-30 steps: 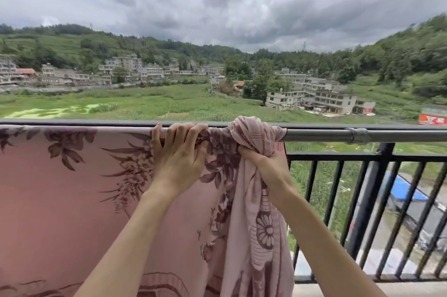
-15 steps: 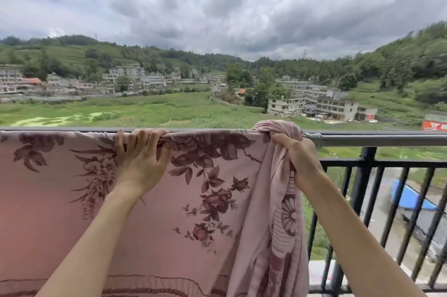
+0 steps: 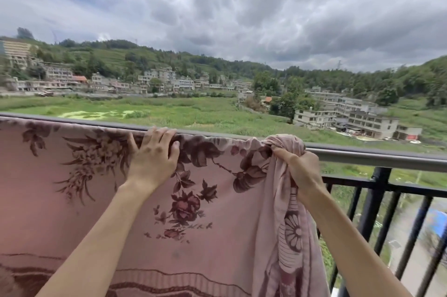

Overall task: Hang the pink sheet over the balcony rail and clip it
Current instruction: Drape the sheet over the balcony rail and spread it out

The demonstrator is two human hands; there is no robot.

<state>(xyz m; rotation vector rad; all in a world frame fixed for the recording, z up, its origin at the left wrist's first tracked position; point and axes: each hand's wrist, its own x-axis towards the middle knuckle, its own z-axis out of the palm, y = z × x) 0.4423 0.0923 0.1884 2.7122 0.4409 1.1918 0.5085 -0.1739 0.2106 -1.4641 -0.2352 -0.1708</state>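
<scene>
A pink sheet (image 3: 72,200) with dark red flowers hangs over the grey balcony rail (image 3: 375,156) and covers its left and middle stretch. My left hand (image 3: 153,156) lies on top of the sheet at the rail, fingers curled over the covered bar. My right hand (image 3: 300,168) grips the bunched right end of the sheet, which is gathered into a thick fold right at the rail. From that bunch the cloth falls in a narrow twisted strip. No clip is in view.
To the right of the sheet the rail is bare, with black vertical bars (image 3: 372,205) below it. Beyond the balcony lie green fields, houses and hills, and a road far below at the right.
The sheet is spread wider along the rail. My right hand has drawn the bunched end further to the right, while my left hand still holds the sheet on the rail.
</scene>
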